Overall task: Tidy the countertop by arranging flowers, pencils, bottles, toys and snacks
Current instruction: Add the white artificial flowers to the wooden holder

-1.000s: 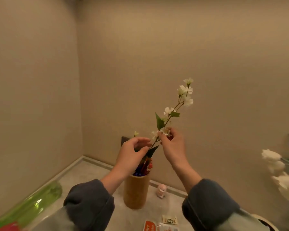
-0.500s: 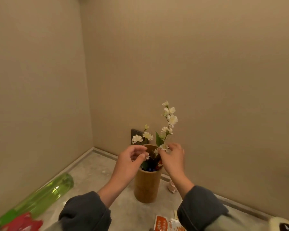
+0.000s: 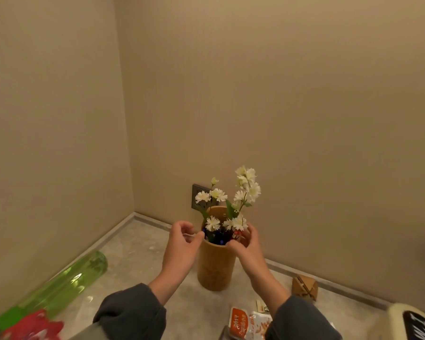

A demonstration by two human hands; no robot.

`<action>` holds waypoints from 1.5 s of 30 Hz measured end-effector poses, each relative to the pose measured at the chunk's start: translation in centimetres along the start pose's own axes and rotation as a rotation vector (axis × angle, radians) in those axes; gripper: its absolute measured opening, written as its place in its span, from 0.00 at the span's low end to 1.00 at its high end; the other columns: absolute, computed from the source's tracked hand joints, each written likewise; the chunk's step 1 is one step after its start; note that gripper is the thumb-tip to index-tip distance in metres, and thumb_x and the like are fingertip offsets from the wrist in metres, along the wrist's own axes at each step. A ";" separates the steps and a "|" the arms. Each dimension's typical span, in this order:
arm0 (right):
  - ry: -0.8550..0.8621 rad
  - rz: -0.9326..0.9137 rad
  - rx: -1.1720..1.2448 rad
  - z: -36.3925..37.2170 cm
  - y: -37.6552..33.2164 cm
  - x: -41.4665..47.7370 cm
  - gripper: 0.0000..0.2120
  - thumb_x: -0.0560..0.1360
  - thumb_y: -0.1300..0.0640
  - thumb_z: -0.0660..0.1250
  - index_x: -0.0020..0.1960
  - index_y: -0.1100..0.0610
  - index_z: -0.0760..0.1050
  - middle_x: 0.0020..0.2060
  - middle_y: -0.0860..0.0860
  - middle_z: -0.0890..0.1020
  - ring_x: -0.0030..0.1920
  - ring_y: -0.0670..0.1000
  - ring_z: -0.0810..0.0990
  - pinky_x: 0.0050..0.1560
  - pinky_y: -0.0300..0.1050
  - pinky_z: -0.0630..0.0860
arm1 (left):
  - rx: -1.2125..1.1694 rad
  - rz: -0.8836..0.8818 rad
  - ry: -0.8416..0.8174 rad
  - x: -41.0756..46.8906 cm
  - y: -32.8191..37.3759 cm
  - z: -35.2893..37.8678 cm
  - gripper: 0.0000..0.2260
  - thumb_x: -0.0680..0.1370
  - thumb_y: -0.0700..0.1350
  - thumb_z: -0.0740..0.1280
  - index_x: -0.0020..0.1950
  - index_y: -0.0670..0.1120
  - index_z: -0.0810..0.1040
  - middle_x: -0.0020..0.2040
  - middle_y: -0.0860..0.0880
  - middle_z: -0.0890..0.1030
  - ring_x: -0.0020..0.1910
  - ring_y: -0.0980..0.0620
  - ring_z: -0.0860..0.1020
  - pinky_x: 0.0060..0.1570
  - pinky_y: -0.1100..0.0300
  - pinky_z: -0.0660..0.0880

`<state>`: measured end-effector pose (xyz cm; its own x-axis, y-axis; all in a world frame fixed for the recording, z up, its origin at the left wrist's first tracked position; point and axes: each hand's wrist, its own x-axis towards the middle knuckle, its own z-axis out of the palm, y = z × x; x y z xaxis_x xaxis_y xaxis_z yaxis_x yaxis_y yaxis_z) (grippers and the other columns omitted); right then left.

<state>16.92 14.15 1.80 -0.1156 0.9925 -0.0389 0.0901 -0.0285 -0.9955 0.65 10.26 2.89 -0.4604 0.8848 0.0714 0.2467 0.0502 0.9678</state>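
A bamboo cup (image 3: pixel 216 266) stands on the grey countertop (image 3: pixel 142 251) near the wall corner. A sprig of white flowers (image 3: pixel 247 188) stands upright in it, among coloured pencils (image 3: pixel 219 238). My right hand (image 3: pixel 249 246) is at the cup's right rim. Its thumb lies on the front of the rim and its fingers curl around the sprig's lowest blossoms. Just left of the rim, my left hand (image 3: pixel 182 246) has loosely curled fingers, a thumb tip near the edge, and nothing in it.
A green bottle (image 3: pixel 66 285) lies along the left wall, with a red object (image 3: pixel 32 325) at its near end. Orange snack packets (image 3: pixel 245 325) and a wooden puzzle toy (image 3: pixel 304 287) lie to the right. A wall socket (image 3: pixel 198 195) is behind the cup.
The sprig has gone from raised and tilted above the cup to standing upright inside it. Both hands came down with it to the rim. My view dropped and shifted.
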 end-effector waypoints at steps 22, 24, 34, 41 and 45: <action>-0.084 -0.136 -0.176 11.5 -1.4 3.1 0.46 0.56 0.58 0.84 0.66 0.44 0.62 0.60 0.44 0.76 0.61 0.47 0.75 0.61 0.49 0.77 | -0.066 -0.085 -0.261 4.5 -2.1 -8.3 0.25 0.80 0.34 0.55 0.72 0.57 0.66 0.67 0.54 0.72 0.66 0.49 0.71 0.65 0.46 0.71; -0.126 -0.145 -0.175 14.1 -1.8 3.9 0.46 0.56 0.58 0.84 0.66 0.44 0.62 0.60 0.43 0.75 0.61 0.47 0.75 0.62 0.50 0.76 | -0.056 -0.091 -0.224 5.8 -2.8 -10.3 0.26 0.79 0.34 0.56 0.71 0.59 0.66 0.65 0.55 0.73 0.64 0.48 0.73 0.64 0.46 0.72; -0.266 -0.111 -0.160 23.4 -1.6 8.9 0.48 0.57 0.61 0.83 0.69 0.48 0.61 0.61 0.45 0.75 0.64 0.49 0.74 0.66 0.51 0.73 | -0.091 -0.168 -0.153 12.0 -6.1 -16.2 0.25 0.80 0.37 0.60 0.74 0.55 0.63 0.70 0.49 0.71 0.66 0.45 0.73 0.64 0.43 0.72; -0.266 -0.142 -0.162 26.4 -1.5 12.8 0.48 0.56 0.62 0.84 0.67 0.49 0.61 0.61 0.46 0.75 0.64 0.49 0.74 0.66 0.52 0.73 | -0.184 -0.207 -0.114 16.0 -7.9 -17.3 0.30 0.78 0.30 0.58 0.76 0.54 0.59 0.72 0.49 0.69 0.69 0.48 0.69 0.67 0.44 0.69; -0.256 -0.174 -0.166 27.3 -1.7 14.6 0.47 0.55 0.63 0.84 0.66 0.48 0.63 0.60 0.46 0.76 0.62 0.48 0.75 0.64 0.49 0.74 | -0.205 -0.224 -0.095 17.7 -8.6 -17.3 0.33 0.77 0.29 0.58 0.77 0.55 0.56 0.72 0.49 0.68 0.69 0.49 0.69 0.67 0.44 0.69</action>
<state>-11.88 25.41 0.57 -0.3859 0.9183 0.0886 0.2044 0.1787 -0.9624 -24.37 17.47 -0.04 -0.3999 0.9020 -0.1627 -0.0329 0.1632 0.9860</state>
